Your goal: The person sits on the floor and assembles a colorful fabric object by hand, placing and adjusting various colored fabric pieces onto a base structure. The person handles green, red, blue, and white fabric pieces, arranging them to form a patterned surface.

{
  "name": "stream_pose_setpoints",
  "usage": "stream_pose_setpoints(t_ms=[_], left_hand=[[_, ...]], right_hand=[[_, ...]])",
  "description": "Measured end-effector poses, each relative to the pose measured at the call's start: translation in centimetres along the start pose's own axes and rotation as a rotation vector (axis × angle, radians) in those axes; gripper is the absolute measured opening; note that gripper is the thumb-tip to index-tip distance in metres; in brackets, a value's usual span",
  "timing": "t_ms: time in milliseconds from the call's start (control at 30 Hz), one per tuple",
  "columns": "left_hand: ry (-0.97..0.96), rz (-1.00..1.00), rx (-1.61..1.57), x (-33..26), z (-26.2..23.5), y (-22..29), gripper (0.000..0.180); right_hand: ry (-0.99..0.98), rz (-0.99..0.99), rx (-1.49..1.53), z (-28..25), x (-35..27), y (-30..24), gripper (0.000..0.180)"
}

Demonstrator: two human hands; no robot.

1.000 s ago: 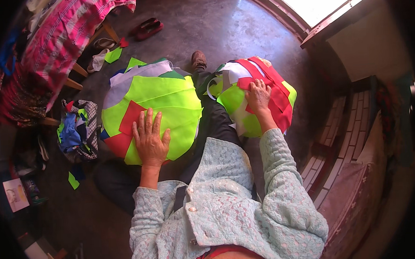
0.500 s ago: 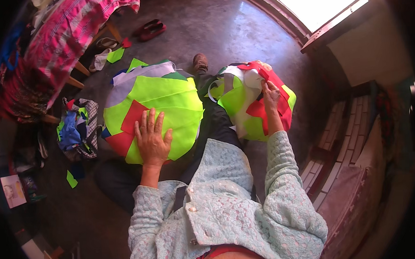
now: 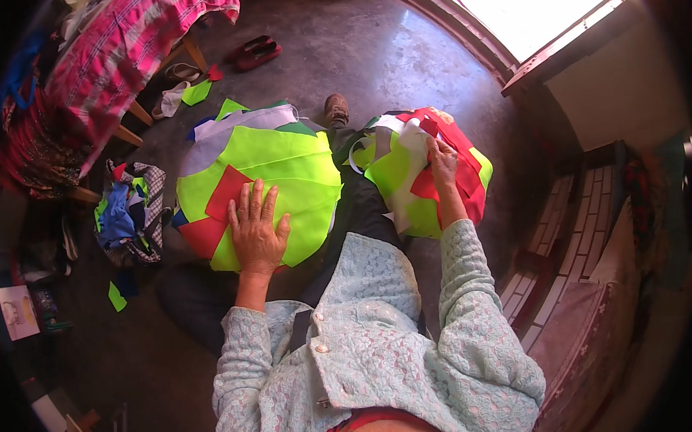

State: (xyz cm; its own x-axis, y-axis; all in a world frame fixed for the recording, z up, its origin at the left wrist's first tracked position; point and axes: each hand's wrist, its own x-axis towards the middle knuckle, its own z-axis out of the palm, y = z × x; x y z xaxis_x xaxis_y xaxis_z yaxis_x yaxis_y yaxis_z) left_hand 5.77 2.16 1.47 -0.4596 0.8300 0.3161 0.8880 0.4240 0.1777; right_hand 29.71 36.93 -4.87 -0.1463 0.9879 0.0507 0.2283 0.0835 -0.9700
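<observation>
My left hand [image 3: 258, 231] lies flat with fingers spread on a large round bundle covered in lime-green cloth [image 3: 297, 168]. Beside its fingertips is a red cloth piece [image 3: 227, 192] on the bundle. To the right, my right hand [image 3: 443, 167] rests at a second bundle of cloth scraps [image 3: 389, 170], coloured red, white and lime green. Its fingers are curled together beside a white scrap [image 3: 413, 140] and a red cloth strip [image 3: 452, 136]. Whatever its fingertips pinch is too small to make out.
A checked bag of scraps [image 3: 152, 190] sits at the left, near a table draped in pink plaid cloth [image 3: 123, 56]. Dark red shoes [image 3: 255, 54] and loose green scraps [image 3: 196, 93] lie on the floor. At the right stands a tiled ledge [image 3: 572, 260], below a bright doorway [image 3: 530, 7].
My right hand has moved slightly down and to the left over the scraps, its fingers drawing back from the upper red cloth. My left hand stays flat on the lime-green bundle.
</observation>
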Motion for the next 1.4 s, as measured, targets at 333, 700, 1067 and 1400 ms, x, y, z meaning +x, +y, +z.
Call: stream_pose_setpoints(t_ms=[333, 700, 1067, 1400], left_hand=[[0.000, -0.005, -0.018, 0.1, 0.0, 0.1, 0.053], [-0.001, -0.007, 0.002, 0.0, 0.0, 0.1, 0.052], [0.008, 0.006, 0.015, 0.0, 0.0, 0.1, 0.053], [0.049, 0.026, -0.139, -0.3, 0.1, -0.5, 0.052]], right_hand=[[-0.088, 0.139, 0.149, -1.2, 0.6, 2.9, 0.018], [-0.117, 0.123, 0.250, -1.3, -0.3, 3.5, 0.016], [-0.005, -0.050, 0.424, -3.5, -1.4, -2.5, 0.012], [-0.085, -0.294, 0.009, 2.3, -10.9, -6.5, 0.012]])
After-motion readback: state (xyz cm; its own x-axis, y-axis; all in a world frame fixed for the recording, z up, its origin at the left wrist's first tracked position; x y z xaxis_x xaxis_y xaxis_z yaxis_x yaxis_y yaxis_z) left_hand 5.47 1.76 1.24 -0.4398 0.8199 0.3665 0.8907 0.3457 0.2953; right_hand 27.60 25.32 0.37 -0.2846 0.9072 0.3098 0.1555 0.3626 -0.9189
